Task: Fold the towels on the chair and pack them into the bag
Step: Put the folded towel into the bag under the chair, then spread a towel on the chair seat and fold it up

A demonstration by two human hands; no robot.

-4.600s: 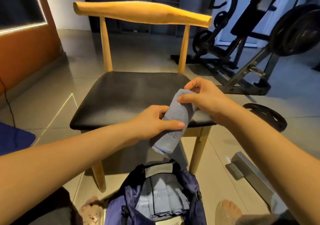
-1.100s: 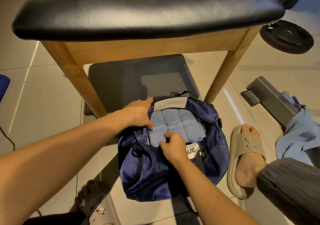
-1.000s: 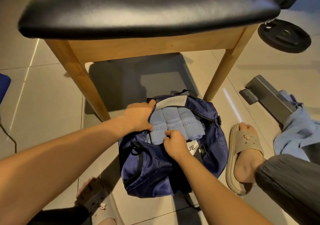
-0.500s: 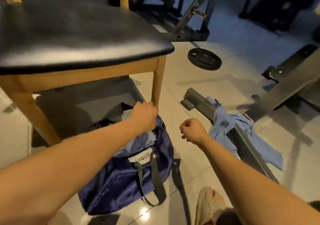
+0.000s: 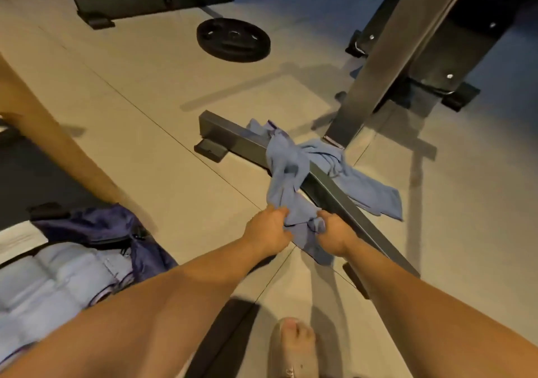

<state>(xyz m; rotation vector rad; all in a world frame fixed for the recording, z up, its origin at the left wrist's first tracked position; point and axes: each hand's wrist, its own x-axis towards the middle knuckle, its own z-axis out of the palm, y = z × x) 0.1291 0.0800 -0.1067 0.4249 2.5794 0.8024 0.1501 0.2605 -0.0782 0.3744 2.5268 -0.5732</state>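
A soft, light-blue towel (image 5: 286,179) is gripped by both hands just right of the frame's centre. Its lower end is bunched into tight creases between the left hand (image 5: 269,229) and the right hand (image 5: 333,232), and the fingers of each are curled firmly into the cloth. From the fists the towel is drawn upward as a wrinkled band to a crumpled heap (image 5: 366,191) of the same blue fabric, which is draped over a square-section grey metal bar (image 5: 230,133). The bar is laid flat on the floor (image 5: 163,92) and runs diagonally from the centre toward the lower right; a short tail of the towel hangs below the hands.

At the lower left a bag (image 5: 96,223) of smooth, slightly glossy navy fabric is seen lying open. Rolled towels (image 5: 52,278), pale blue and plump, are packed side by side inside it. A rounded leg (image 5: 58,156) of light wood crosses the left edge above the bag.

A flat, round black plate (image 5: 233,40) lies on the matte beige tiles at the upper centre. A broad steel post (image 5: 384,72) with bolted black brackets rises at the upper right. At the bottom edge, toes in a pale sandal (image 5: 294,345) are visible.
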